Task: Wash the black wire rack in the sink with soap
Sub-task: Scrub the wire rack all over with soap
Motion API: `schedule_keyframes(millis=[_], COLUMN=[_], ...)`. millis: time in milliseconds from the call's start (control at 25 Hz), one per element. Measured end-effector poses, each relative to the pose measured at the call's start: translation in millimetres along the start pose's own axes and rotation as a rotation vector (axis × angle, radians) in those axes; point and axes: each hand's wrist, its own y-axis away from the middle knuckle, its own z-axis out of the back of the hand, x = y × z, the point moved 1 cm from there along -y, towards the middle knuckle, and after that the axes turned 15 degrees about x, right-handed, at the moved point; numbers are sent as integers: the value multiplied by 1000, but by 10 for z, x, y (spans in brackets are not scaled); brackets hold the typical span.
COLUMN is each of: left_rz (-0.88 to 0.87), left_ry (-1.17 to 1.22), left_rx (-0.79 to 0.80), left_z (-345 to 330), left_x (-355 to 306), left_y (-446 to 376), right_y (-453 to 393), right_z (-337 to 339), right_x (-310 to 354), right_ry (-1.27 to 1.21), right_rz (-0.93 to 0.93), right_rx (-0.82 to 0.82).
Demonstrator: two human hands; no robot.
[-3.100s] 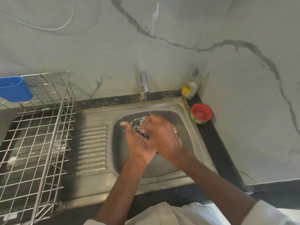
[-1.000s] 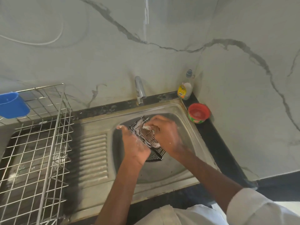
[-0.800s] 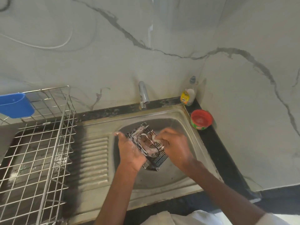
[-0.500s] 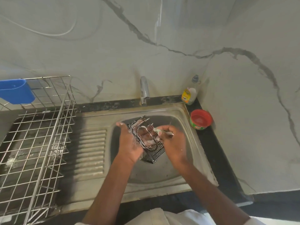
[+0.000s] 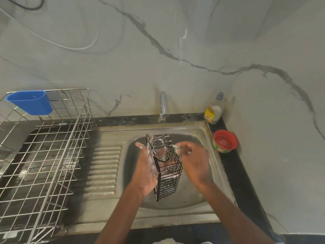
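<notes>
Rack: the black wire rack point(image 5: 165, 164) is held over the sink point(image 5: 202, 196) basin, not resting on it; soap suds cling to its wires
Long axis: runs from the tap point(image 5: 163, 106) end down toward the person, tilted
Left hand point(image 5: 147, 166): pressed along the rack's left side, fingers wrapped on the frame; it carries the rack
Right hand point(image 5: 195, 159): just right of the rack, fingertips pinched on a small sudsy scrubber point(image 5: 175, 147) touching the upper right wires
Nearer hand: right does the scrubbing; likely next strokes go down that side
</notes>
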Motion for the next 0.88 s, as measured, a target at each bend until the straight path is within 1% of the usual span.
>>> schedule_keyframes(millis=[80,200,280,360,480,520,600,680,760,800,880], left_rz=[13,20,13,8,-3,-15,-37,-13,7,15,22], left_ry=[-6,-18,41,35,-2,21,77,100,101,87,150], left_rx=[31,54,79,114,140,121,60,28,-11,-26,-75], left_z=[-16,-101,-89,-87,-146,-164,-133,-62,-47,-86,-150], left_x=[5,-19,-49,-37,4,6,1,25,43,43,23], left_y=[-7,-26,-24,-39,-96,-114,-163,-174,-149,-141,-132], right_y=[-203,-387,-316,-133,17,91,312,545,470,316,90], right_z=[56,-6,-32,25,57,26,-66,-118,-162,-195,-277], right_x=[93,270,288,202,92,83,33,1,96,181,403], right_ry=[211,355,503,593,580,560,518,503,525,527,479], right_rz=[140,216,288,369,383,373,371,431,504,487,345], right_rx=[27,120,164,159,20,11,53,132,227,228,143])
